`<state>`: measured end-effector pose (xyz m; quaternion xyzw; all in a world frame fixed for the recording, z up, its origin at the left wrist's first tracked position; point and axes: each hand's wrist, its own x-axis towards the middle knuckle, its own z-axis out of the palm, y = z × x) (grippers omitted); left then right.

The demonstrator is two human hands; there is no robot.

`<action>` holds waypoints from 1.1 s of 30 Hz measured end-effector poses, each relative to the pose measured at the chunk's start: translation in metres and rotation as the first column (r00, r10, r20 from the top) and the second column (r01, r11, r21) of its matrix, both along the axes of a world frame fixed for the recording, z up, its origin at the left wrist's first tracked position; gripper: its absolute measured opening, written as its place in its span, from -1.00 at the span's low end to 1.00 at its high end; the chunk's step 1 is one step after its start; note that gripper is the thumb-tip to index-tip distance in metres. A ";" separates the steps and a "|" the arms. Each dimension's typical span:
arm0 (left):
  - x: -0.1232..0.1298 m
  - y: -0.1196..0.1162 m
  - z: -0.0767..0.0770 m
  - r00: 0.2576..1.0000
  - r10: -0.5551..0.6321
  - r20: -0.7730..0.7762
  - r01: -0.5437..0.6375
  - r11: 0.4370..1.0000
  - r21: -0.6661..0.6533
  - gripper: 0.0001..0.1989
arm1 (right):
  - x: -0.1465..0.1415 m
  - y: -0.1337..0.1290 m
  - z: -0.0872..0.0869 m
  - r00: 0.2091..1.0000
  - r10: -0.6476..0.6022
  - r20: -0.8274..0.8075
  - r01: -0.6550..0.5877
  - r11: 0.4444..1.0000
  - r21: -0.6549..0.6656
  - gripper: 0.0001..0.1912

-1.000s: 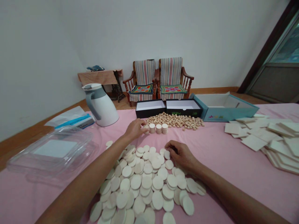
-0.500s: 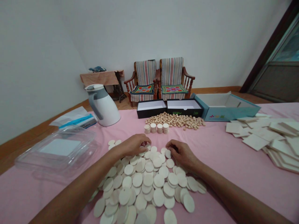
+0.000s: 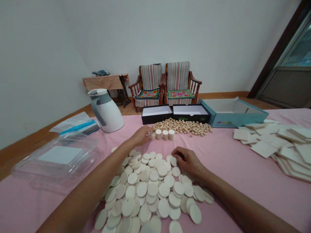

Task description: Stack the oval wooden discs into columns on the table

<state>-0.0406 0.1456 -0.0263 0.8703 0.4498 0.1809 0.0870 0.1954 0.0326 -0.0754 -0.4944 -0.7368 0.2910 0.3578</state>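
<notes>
Left hand (image 3: pixel 140 136) just above frame centre, fingers (image 3: pixel 147 131) loosely extended, tips against the leftmost of four short stacks of small wooden discs (image 3: pixel 165 135); grip impossible to tell. Right hand (image 3: pixel 187 162) curled, fingertips on the far edge of a heap of large wooden discs (image 3: pixel 148 194) at lower centre; any hold also unclear. Behind the stacks, a loose pile of small wooden discs (image 3: pixel 182 127). At right, square wooden tiles (image 3: pixel 264 142); at left, a clear plastic box (image 3: pixel 58 158) and white thermos jug (image 3: pixel 105 111), all on pink cloth (image 3: pixel 29 197).
</notes>
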 end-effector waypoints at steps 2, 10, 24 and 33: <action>0.000 0.001 -0.001 1.000 0.001 -0.001 -0.001 1.000 -0.006 -0.52 | 0.000 0.000 0.001 1.000 0.001 -0.001 -0.001 1.000 -0.008 -0.79; -0.005 0.005 -0.004 0.995 0.095 0.021 -0.095 0.995 0.027 -0.68 | 0.000 0.000 0.002 1.000 0.000 0.019 0.000 1.000 -0.015 -0.79; 0.004 0.004 0.000 0.976 0.216 -0.039 -0.213 0.975 0.061 -0.79 | 0.001 0.000 0.000 1.000 0.000 0.004 0.000 1.000 -0.001 -0.79; -0.009 -0.034 0.016 0.991 -0.082 -0.108 0.055 0.971 -0.233 -0.89 | 0.001 0.000 -0.001 1.000 0.001 0.018 -0.001 1.000 -0.001 -0.80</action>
